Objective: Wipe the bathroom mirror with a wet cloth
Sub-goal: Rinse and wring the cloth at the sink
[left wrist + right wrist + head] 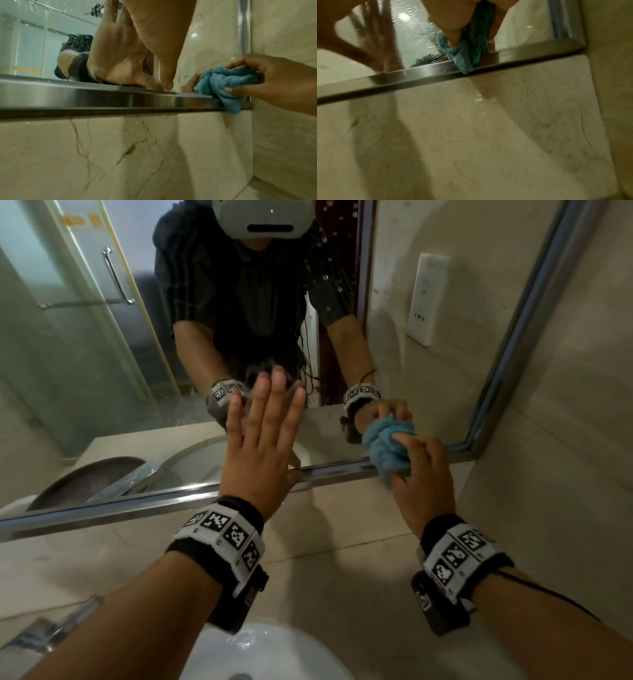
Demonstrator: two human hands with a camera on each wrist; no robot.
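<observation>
The mirror (102,354) fills the wall ahead, with a steel frame (137,501) along its bottom and right sides. My left hand (263,440) lies flat against the glass near the bottom edge, fingers straight and spread. My right hand (421,474) grips a bunched blue cloth (387,446) and presses it on the glass at the lower right corner, over the frame. From the left wrist view the cloth (223,83) hangs over the frame (68,94) with my right hand (274,83) round it. In the right wrist view the cloth (471,51) drapes across the frame (522,56).
Marble tiles (342,525) cover the wall under the mirror. A white basin (267,652) sits below my wrists, with a chrome tap (51,625) at the left. The side wall (565,405) stands close on the right. Water drops speckle the glass (412,29).
</observation>
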